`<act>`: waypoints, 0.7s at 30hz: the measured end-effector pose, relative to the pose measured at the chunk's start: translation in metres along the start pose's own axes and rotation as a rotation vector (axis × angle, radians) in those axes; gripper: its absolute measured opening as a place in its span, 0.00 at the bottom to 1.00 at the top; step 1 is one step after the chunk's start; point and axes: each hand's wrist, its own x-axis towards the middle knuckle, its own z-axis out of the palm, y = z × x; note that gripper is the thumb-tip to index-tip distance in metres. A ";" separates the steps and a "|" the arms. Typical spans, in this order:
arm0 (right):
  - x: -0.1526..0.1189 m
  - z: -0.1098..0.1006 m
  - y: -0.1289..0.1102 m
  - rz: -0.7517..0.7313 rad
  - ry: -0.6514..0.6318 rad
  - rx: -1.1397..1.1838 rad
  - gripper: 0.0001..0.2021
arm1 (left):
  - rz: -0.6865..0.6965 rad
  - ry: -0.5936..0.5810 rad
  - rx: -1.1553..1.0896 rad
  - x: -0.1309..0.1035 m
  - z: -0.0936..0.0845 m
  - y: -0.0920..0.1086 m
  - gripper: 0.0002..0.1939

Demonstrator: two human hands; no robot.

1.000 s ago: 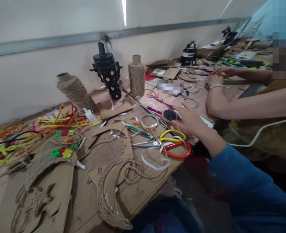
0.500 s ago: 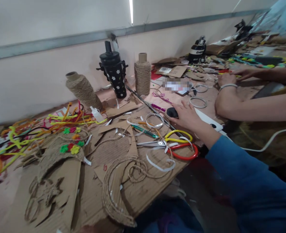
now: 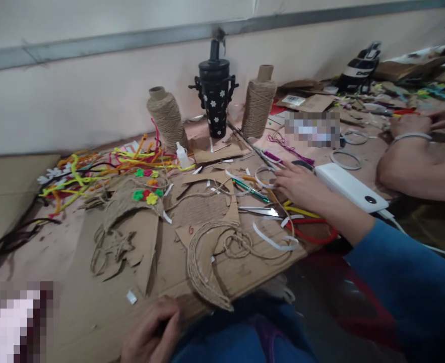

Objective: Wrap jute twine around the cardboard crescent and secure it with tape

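Note:
My right hand reaches over the scissors with its fingers stretched out, holding nothing that I can see. Its palm covers part of the yellow and red handles. Close to its fingertips lie a green pen-like tool and white strip loops. Behind it shows a dark round object, partly hidden. My left hand rests curled at the cardboard's front edge, with nothing visible in it. Between the hands lies a cardboard crescent wound with twine. A second twine-covered piece carries small coloured flowers.
Two twine spools flank a black flowered tumbler by the wall. Coloured pipe cleaners pile up at left. A white power bank with a cable sits at right, beside another person's forearm. A small white bottle stands mid-table.
My right hand has left the dark round object and shifted toward the scissors, fingers flattening out. My left hand has come into view at the bottom. The view has turned left.

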 end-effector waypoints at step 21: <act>-0.077 -0.067 -0.192 -0.126 -0.081 1.839 0.07 | -0.187 0.102 -0.723 0.024 0.003 0.045 0.16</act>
